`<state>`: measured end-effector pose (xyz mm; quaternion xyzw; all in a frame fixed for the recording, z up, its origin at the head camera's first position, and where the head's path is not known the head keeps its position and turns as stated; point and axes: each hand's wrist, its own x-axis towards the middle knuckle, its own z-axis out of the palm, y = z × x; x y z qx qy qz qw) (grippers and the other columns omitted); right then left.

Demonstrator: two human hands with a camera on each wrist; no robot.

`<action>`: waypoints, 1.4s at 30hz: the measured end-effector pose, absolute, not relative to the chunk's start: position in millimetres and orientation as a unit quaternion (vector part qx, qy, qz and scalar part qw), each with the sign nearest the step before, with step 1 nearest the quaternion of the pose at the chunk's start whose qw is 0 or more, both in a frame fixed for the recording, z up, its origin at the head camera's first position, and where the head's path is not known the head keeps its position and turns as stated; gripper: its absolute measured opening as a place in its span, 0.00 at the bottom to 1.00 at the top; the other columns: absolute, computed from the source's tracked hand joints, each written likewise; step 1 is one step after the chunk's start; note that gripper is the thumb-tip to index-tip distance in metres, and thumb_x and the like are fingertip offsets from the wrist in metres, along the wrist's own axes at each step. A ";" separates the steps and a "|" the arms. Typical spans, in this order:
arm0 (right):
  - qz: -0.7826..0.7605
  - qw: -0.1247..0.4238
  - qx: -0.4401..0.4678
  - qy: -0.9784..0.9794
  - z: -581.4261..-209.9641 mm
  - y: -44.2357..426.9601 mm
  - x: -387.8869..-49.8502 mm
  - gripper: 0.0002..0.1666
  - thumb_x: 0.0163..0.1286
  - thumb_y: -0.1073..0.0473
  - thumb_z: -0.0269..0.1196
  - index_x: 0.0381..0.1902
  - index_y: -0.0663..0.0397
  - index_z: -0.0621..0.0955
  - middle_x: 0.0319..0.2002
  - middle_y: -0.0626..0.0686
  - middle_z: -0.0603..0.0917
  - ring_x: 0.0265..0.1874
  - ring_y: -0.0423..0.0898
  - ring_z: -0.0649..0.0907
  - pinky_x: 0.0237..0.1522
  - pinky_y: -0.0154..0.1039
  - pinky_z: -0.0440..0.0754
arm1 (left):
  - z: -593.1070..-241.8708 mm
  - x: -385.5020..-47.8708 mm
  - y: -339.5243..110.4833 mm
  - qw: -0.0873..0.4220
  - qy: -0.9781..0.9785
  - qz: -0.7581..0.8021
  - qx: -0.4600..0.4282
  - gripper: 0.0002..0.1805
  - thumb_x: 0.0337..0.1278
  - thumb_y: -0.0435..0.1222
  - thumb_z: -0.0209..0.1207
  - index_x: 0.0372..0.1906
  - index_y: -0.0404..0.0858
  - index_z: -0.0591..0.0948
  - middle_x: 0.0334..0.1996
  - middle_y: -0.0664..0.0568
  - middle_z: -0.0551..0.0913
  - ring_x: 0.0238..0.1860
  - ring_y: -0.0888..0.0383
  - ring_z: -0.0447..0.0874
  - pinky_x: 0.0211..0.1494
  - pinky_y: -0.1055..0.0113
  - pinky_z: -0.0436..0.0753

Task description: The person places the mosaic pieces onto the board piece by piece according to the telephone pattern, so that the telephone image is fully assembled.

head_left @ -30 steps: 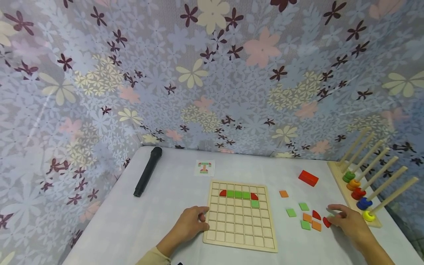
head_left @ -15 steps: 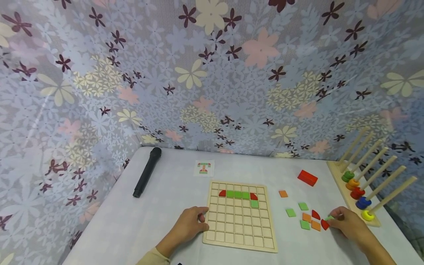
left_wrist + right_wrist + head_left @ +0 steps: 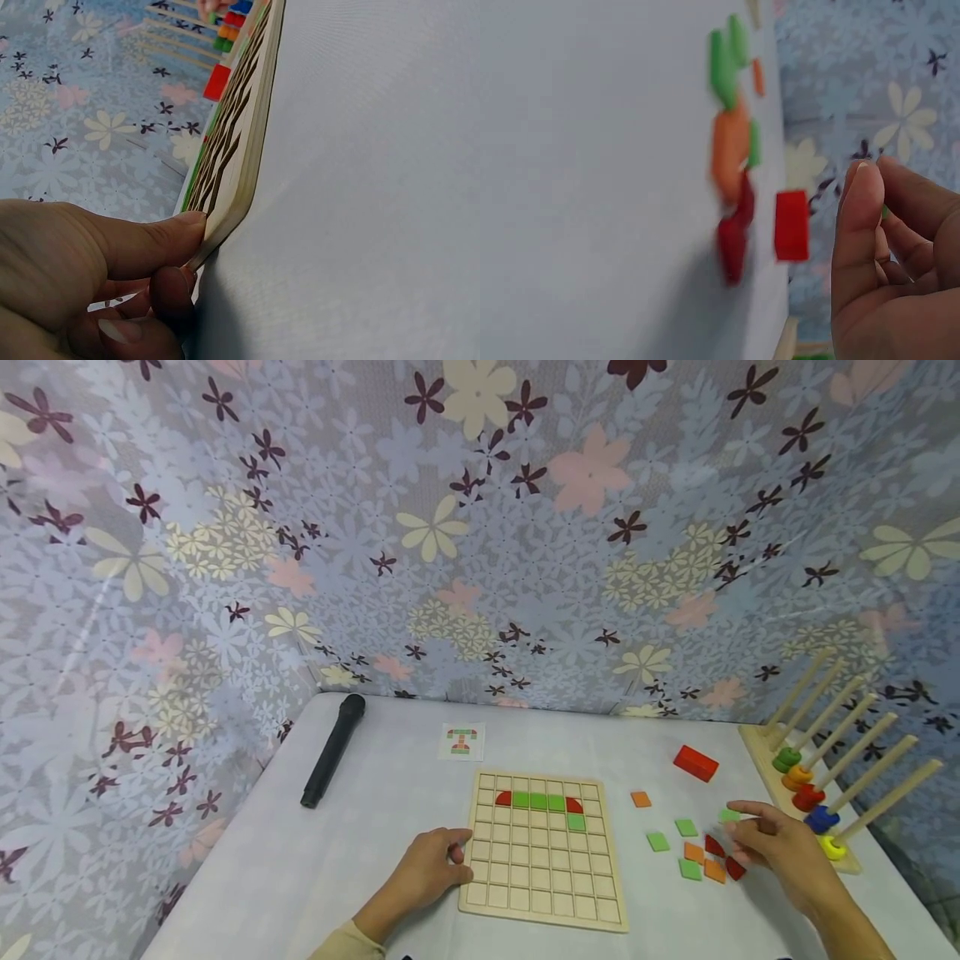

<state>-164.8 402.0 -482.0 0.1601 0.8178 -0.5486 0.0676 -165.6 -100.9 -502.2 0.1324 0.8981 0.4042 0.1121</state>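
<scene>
A wooden grid board [image 3: 542,860] lies on the table, with a row of green squares between two red quarter-circle tiles and one green square below. My left hand [image 3: 429,867] grips its left edge; in the left wrist view the thumb [image 3: 169,238] presses the rim. At the right, my right hand [image 3: 783,856] pinches a green square tile [image 3: 729,815] above the table. Only a sliver of that tile shows in the right wrist view, between the fingers. Below and left of this hand are loose green tiles [image 3: 691,869], orange tiles [image 3: 694,852] and red quarter-circle tiles [image 3: 736,867].
A pattern card [image 3: 462,741] lies behind the board. To the left is a black microphone-like object [image 3: 333,752]. A red block [image 3: 696,763] and a lone orange tile [image 3: 641,799] lie at the right. A wooden peg rack [image 3: 806,827] with colored rings stands on the far right.
My right hand has picked up a green tile beside the red pieces and raised it away and slightly left. The left hand stays on the board's edge.
</scene>
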 end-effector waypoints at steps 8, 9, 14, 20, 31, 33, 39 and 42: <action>-0.610 0.039 0.077 0.788 -461.4 362.7 -182.7 0.26 0.70 0.54 0.68 0.64 0.48 0.75 0.37 0.45 0.82 0.36 0.47 0.88 0.40 0.36 0.86 | -501.7 -165.4 -101.1 0.106 0.899 0.403 0.135 0.33 0.46 0.32 0.72 0.62 0.28 0.80 0.28 0.59 0.76 0.31 0.63 0.71 0.42 0.66 0.71; -0.613 0.036 0.068 0.786 -459.5 357.3 -185.2 0.26 0.70 0.54 0.68 0.63 0.48 0.74 0.38 0.45 0.82 0.36 0.48 0.88 0.39 0.36 0.86 | -501.4 -165.4 -100.9 0.107 0.898 0.405 0.135 0.33 0.46 0.32 0.72 0.62 0.28 0.80 0.28 0.59 0.76 0.31 0.63 0.71 0.42 0.66 0.71; -0.613 0.033 0.035 0.789 -453.6 332.0 -195.4 0.31 0.71 0.55 0.68 0.65 0.60 0.70 0.37 0.46 0.82 0.34 0.47 0.87 0.38 0.36 0.86 | -501.1 -165.5 -100.1 0.105 0.898 0.404 0.136 0.33 0.45 0.32 0.72 0.61 0.27 0.80 0.28 0.58 0.76 0.31 0.63 0.71 0.43 0.65 0.71; -0.605 0.044 0.020 0.795 -449.4 310.0 -204.9 0.34 0.70 0.56 0.68 0.67 0.67 0.68 0.37 0.48 0.81 0.35 0.49 0.88 0.39 0.41 0.87 | -499.4 -165.2 -99.7 0.107 0.901 0.399 0.133 0.33 0.45 0.32 0.73 0.62 0.28 0.80 0.28 0.59 0.76 0.31 0.63 0.71 0.43 0.65 0.71; -0.633 0.072 0.006 0.771 -450.7 261.0 -219.3 0.31 0.70 0.63 0.66 0.65 0.67 0.69 0.38 0.51 0.81 0.38 0.49 0.87 0.39 0.41 0.86 | -499.1 -166.2 -100.8 0.106 0.904 0.390 0.141 0.33 0.45 0.32 0.73 0.62 0.28 0.80 0.28 0.59 0.76 0.32 0.63 0.71 0.44 0.64 0.71; -0.642 0.080 -0.001 0.763 -452.2 249.0 -221.0 0.30 0.69 0.63 0.67 0.64 0.66 0.69 0.37 0.51 0.81 0.37 0.50 0.87 0.39 0.42 0.86 | -499.4 -166.2 -101.1 0.108 0.904 0.390 0.139 0.33 0.45 0.32 0.73 0.62 0.28 0.80 0.28 0.59 0.76 0.32 0.63 0.71 0.44 0.64 0.71; -0.655 0.110 -0.029 0.747 -458.1 216.8 -225.2 0.31 0.67 0.65 0.68 0.64 0.69 0.70 0.36 0.53 0.81 0.36 0.52 0.87 0.37 0.42 0.86 | -499.7 -166.5 -101.4 0.109 0.903 0.391 0.142 0.34 0.45 0.33 0.72 0.62 0.28 0.80 0.28 0.59 0.76 0.33 0.62 0.72 0.45 0.63 0.72; -0.654 0.121 -0.038 0.746 -461.7 203.1 -227.6 0.31 0.67 0.65 0.68 0.64 0.68 0.71 0.35 0.53 0.82 0.35 0.53 0.87 0.36 0.43 0.87 | -499.4 -166.9 -101.5 0.108 0.904 0.388 0.144 0.33 0.46 0.33 0.72 0.62 0.28 0.80 0.28 0.59 0.76 0.33 0.62 0.72 0.45 0.63 0.72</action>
